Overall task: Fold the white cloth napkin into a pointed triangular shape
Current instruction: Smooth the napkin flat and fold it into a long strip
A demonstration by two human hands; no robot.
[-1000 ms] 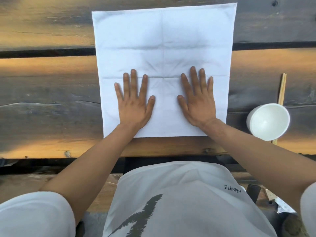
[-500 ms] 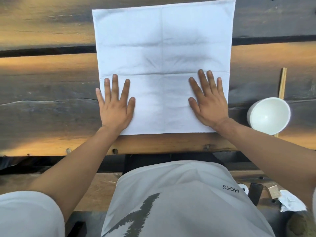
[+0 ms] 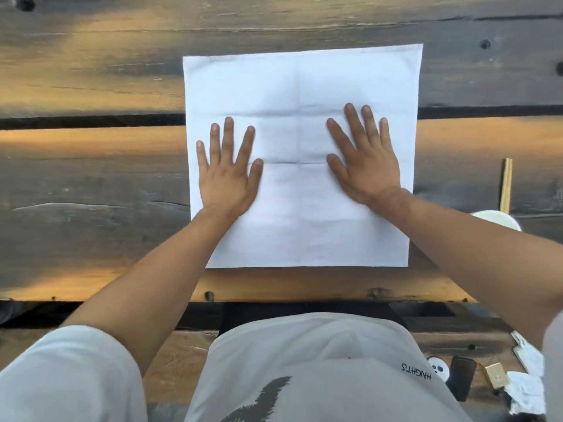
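Currently spread flat and unfolded as a square white cloth napkin (image 3: 300, 86) on the dark weathered plank table (image 3: 91, 178), creased into quarters. Pressed palm-down by left hand (image 3: 227, 175) and right hand (image 3: 367, 166), fingers splayed, grasping nothing. Partly hidden behind the right forearm: round white bowl (image 3: 499, 219) beside thin wooden chopsticks (image 3: 506, 185).

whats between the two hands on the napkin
Only bare napkin with its vertical crease lies between the left hand and right hand, per the head view.

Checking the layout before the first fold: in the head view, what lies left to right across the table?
Left hand flat on the white cloth napkin → right hand flat on it → thin wooden sticks, beside the napkin.
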